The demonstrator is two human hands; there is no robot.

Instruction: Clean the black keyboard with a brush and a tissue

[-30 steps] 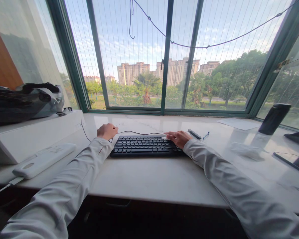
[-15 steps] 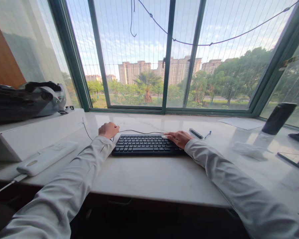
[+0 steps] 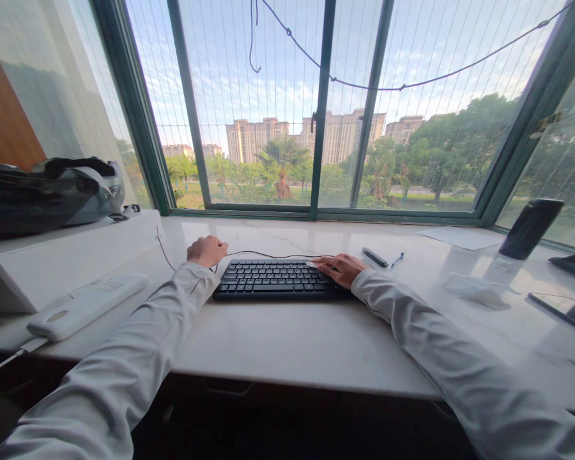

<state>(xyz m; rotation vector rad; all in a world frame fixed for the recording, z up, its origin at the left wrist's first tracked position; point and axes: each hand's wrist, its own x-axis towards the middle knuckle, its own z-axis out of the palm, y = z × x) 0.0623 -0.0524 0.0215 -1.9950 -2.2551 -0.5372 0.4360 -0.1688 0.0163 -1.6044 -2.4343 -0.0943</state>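
A black keyboard (image 3: 275, 281) lies on the white marble sill (image 3: 287, 338) in front of the window. My left hand (image 3: 206, 250) is curled into a fist at the keyboard's far left corner, beside its thin black cable (image 3: 268, 255); what it grips is hidden. My right hand (image 3: 338, 268) rests on the keyboard's far right part. Its fingers press a small white wipe (image 3: 311, 264) onto the top key row. Both arms wear pale long sleeves.
A white remote-like device (image 3: 84, 306) and a white box (image 3: 62, 262) carrying a dark bag (image 3: 48, 195) are at the left. A dark pen (image 3: 375, 257), paper (image 3: 460, 237), a black cylinder (image 3: 529, 228), clear wrapping (image 3: 474, 291) and a phone (image 3: 568, 310) lie at the right.
My right hand has slid the white wipe slightly left along the keyboard's top row. The left fist has stayed at the corner.
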